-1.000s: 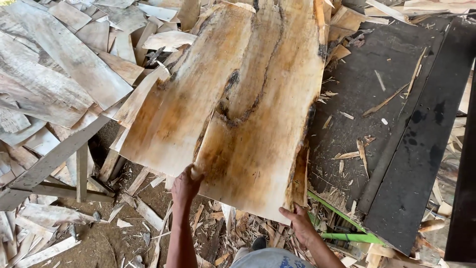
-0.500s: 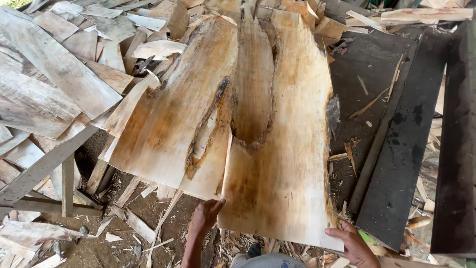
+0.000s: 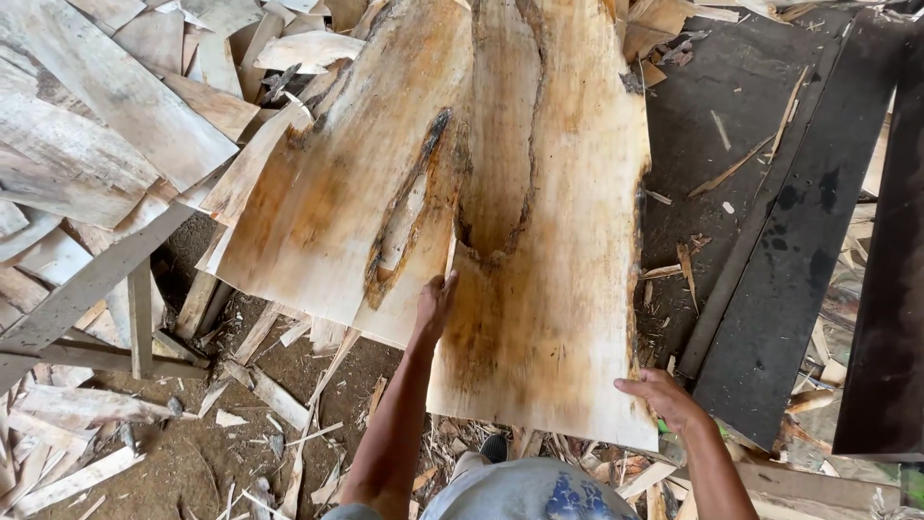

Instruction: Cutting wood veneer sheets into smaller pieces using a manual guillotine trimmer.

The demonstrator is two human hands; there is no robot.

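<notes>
Hands apart, left (image 3: 435, 304) and right (image 3: 662, 397) both gripping the veneer sheet (image 3: 549, 289), arms outstretched.

Big thin veneer sheet (image 3: 539, 241), yellowish w/ dark splits, held tilted.
</notes>
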